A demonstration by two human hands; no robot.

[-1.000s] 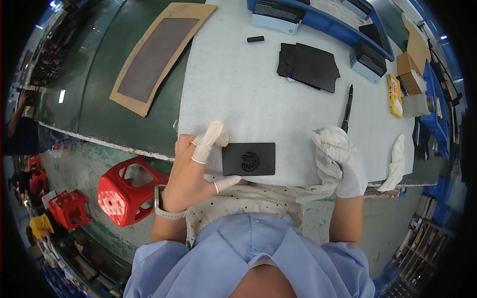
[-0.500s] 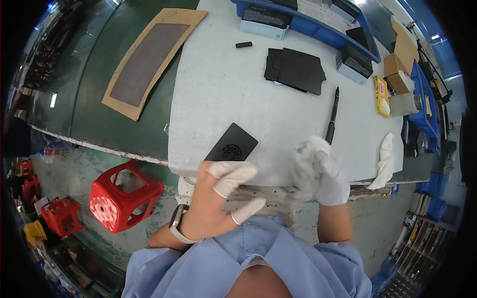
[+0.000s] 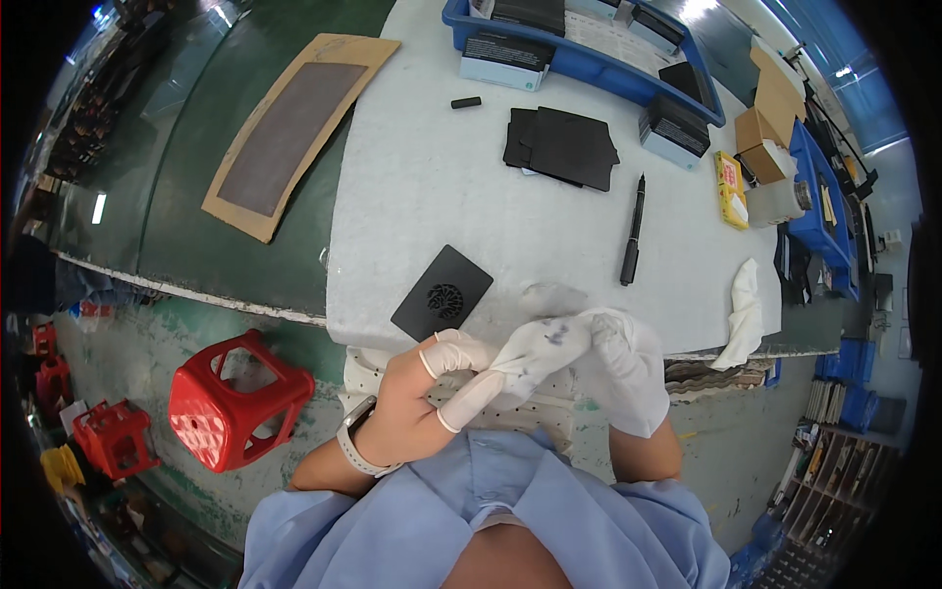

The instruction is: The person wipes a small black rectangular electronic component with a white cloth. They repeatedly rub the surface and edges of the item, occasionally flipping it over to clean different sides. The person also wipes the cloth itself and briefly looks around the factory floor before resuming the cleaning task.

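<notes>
A white cloth with dark smudges is stretched between my hands, over the near edge of the table. My left hand, with white finger cots on its fingers and thumb, pinches the cloth's left end. My right hand, in a white glove, grips the other end; its fingertips are partly hidden in the fabric. Just beyond my left hand lies a black card with a round cut-out tree-like pattern, flat on the white table cover. A black marker pen lies farther off to the right.
Several black cards lie stacked at the back, near a small black block. A blue tray and boxes stand behind. A yellow packet and a crumpled white cloth are right; a brown board is left.
My left hand has moved right and closed on the cloth, which was bunched in my right hand. The cloth is now drawn out between both hands. The view has shifted slightly.
</notes>
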